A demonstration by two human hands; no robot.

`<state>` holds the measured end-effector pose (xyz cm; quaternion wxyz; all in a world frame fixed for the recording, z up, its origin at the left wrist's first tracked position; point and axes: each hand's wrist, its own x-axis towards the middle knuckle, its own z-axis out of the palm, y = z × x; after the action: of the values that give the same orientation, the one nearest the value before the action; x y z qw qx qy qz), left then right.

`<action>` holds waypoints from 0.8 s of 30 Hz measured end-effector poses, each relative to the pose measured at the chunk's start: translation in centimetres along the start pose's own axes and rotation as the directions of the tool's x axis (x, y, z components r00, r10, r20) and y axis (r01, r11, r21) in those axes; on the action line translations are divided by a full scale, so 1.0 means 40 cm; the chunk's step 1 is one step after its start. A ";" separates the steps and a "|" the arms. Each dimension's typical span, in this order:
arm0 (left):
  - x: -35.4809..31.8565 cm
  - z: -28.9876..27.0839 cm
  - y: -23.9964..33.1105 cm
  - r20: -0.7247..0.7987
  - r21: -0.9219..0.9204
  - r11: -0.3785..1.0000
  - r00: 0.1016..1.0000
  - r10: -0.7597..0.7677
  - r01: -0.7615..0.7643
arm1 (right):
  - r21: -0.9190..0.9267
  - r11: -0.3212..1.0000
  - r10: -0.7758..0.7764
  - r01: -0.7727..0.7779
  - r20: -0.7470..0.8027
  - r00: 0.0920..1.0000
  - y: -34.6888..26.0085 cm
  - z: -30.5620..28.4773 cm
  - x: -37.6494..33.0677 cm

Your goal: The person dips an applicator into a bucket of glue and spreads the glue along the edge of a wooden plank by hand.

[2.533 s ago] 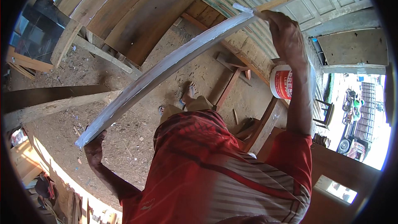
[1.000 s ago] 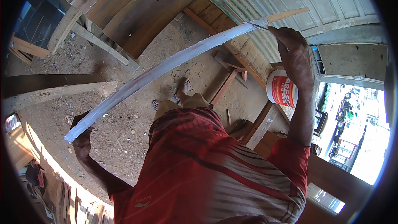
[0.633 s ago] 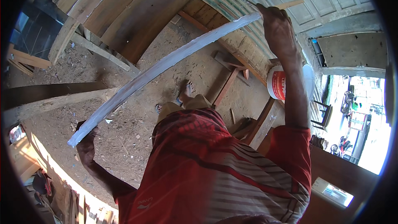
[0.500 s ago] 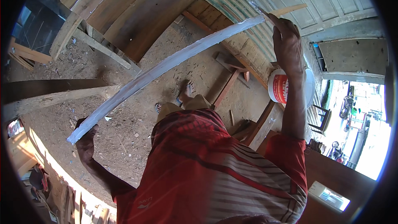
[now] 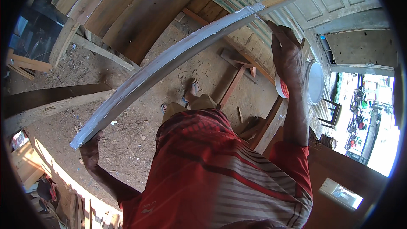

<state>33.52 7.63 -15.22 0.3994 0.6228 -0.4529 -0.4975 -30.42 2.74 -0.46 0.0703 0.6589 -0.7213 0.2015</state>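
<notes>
A long wooden plank [image 5: 167, 55] slants from the lower left to the upper right, its narrow upper face coated with a white paste. Bare wood shows at the plank's far tip. My left hand [image 5: 90, 142] is closed around the near end from below, its fingers partly hidden by the wood. Close to the far end, my right hand [image 5: 289, 53] is closed on a thin stick-like spreader [image 5: 263, 19]. The spreader's tip meets the plank where the white coating stops; its other end shows behind my hand.
Behind my right forearm stands a white bucket [image 5: 314, 82] with a red label. Wide wooden boards [image 5: 140, 12] lie stacked at the upper left. A wooden beam [image 5: 55, 101] juts in from the left. A panelled door [image 5: 326, 4] leans at the upper right. Wood scraps litter the ground.
The plank has rolled, so its broad side now shows below the white face, and its far end has risen. My right hand has come slightly nearer and lower.
</notes>
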 end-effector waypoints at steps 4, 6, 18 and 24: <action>-0.005 0.020 0.024 -0.011 0.139 0.990 1.000 0.001 0.000 | -0.022 0.999 -0.030 0.030 0.004 1.000 0.000 0.019 0.010; -0.011 0.034 0.040 -0.019 0.151 0.988 1.000 -0.011 0.013 | -0.033 0.999 -0.033 0.033 0.015 0.999 0.003 0.030 0.017; -0.016 0.014 0.009 -0.099 0.341 0.938 0.995 -0.028 0.060 | 0.108 0.989 -0.103 0.100 0.018 0.995 -0.087 0.024 -0.030; -0.016 0.024 0.017 -0.049 0.208 0.978 0.999 -0.013 0.023 | -0.023 1.000 -0.019 0.018 -0.024 1.000 -0.020 0.036 0.002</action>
<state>32.41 8.01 -14.60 0.3381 0.6769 -0.4874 -0.4359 -29.42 2.06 -1.59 0.0885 0.6623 -0.7165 0.2005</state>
